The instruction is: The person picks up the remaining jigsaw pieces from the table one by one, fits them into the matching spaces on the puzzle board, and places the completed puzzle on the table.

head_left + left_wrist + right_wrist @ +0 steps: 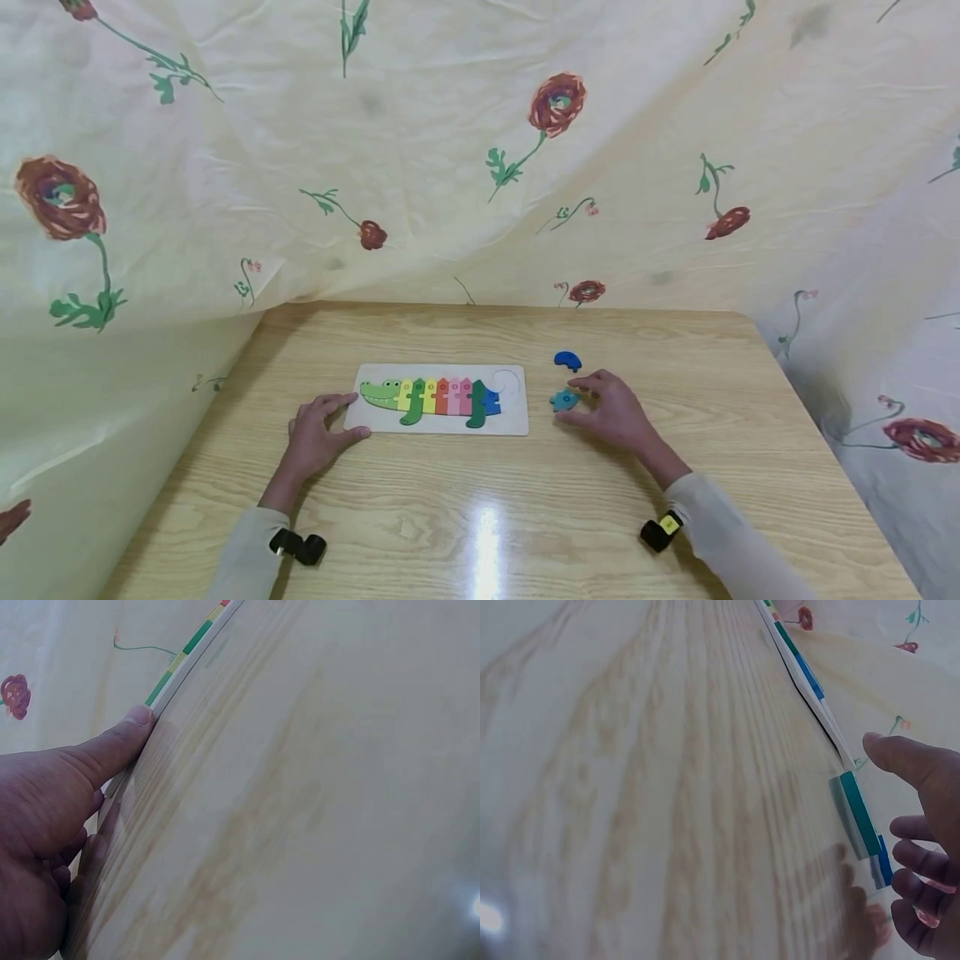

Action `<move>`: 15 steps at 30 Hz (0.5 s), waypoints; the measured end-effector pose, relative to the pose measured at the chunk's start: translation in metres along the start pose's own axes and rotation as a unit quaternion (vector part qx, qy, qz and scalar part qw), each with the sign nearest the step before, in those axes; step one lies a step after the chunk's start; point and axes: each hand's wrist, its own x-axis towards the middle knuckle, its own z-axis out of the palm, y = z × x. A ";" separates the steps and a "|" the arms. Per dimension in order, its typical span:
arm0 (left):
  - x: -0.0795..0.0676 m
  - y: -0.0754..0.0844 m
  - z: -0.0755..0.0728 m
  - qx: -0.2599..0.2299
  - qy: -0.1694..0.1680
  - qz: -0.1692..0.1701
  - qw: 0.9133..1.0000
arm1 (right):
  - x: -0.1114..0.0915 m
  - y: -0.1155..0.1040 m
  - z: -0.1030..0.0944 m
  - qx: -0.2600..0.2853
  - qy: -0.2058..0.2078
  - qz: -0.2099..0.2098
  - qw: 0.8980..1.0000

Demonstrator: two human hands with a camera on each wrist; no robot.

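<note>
Head view puts my left hand [315,433] on the puzzle board [442,424], gripping its near left corner with thumb and fingers. My right hand [611,408] curves loosely around the teal piece [562,400] without holding it; the right wrist camera shows a gap below the thumb. That piece lies on the counter [420,517], just right of the board. I'd pinch it by opposite edges, lift it level and turn its tabs toward the fitted blue piece [491,402], pressing gently while the left hand steadies the corner. A curved blue piece [567,360] lies just beyond the teal one, easily nudged by my fingertips. Floral cloth [420,150] hangs behind, out of the way.
</note>
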 end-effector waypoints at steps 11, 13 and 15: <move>0.000 0.000 0.000 0.001 -0.001 -0.004 1.000 | 0.000 -0.005 0.003 0.003 0.000 0.016 1.000; 0.000 0.000 0.000 0.001 0.000 -0.003 1.000 | 0.000 -0.005 0.004 0.001 0.001 0.016 1.000; 0.000 0.000 0.000 0.000 0.000 -0.004 1.000 | -0.001 -0.004 0.004 -0.001 0.003 0.017 1.000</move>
